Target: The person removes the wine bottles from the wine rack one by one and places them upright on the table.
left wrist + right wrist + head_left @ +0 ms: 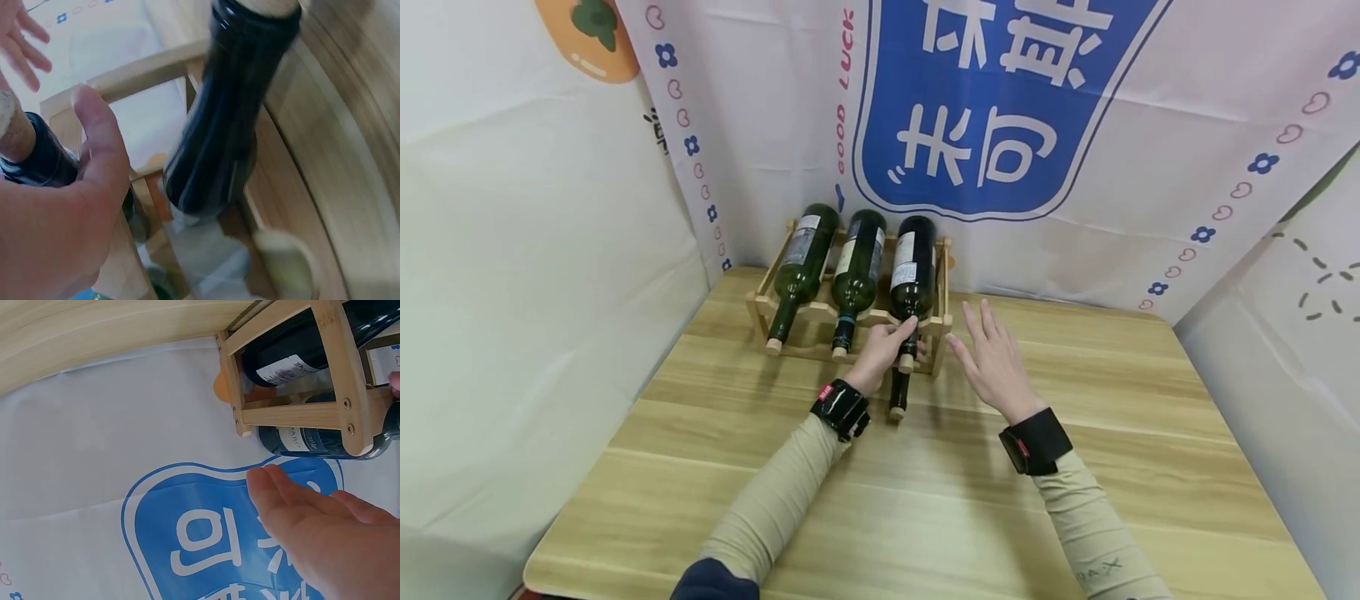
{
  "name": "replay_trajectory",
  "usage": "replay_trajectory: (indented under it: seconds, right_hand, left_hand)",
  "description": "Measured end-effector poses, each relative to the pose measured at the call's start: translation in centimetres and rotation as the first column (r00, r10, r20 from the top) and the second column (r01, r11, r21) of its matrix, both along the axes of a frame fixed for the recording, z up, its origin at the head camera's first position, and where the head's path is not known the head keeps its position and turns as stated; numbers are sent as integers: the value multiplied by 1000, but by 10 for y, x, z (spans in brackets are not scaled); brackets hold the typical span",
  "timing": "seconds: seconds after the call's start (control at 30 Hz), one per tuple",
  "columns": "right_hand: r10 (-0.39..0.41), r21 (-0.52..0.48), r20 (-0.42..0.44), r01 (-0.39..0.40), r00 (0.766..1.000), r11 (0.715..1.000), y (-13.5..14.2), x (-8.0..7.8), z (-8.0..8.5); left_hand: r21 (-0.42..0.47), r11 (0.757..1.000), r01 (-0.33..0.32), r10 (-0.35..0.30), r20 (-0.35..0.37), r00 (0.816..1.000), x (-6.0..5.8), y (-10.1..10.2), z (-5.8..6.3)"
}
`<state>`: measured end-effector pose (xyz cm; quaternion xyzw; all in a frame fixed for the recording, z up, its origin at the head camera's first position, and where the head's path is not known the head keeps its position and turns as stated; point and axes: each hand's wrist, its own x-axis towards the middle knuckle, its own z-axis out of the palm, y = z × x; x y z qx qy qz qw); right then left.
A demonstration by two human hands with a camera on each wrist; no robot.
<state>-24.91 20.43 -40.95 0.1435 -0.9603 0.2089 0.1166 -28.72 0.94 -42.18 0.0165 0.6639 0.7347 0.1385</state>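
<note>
My left hand (874, 357) holds the neck of the rightmost wine bottle (914, 265) on the top row of a wooden wine rack (814, 312). Its thumb lies along the neck, with fingertips showing on the far side. Below, a second bottle (899, 390) pokes its corked neck out of the lower row; in the left wrist view this dark lower bottle (219, 119) looms close by. My right hand (996, 362) hovers just right of the rack, fingers extended and nothing in them. From the right wrist, that hand (325, 528) appears beside the rack's end frame (294, 415).
Two more green bottles, the left one (803, 254) and the middle one (859, 260), lie on the top row with corked necks facing me. The rack stands at the back of a wood-grain table (917, 508), against a printed white cloth (775, 108).
</note>
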Motion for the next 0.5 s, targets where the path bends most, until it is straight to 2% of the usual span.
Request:
replay_trajectory:
  seconds: [0.13,0.23,0.5]
  right_hand:
    - [0,-11,-5,0,1000,1000,2,0,1]
    - [6,-43,17,-5,1000,999,2,-1,3]
    - [43,-172,45,-34,998,985,1,-6,10]
  left_hand:
    - [171,985,14,-27,75,997,-3,3,-3]
    - [244,970,-1,-28,116,993,-5,4,-4]
    - [310,950,-48,5,136,991,-5,7,-6]
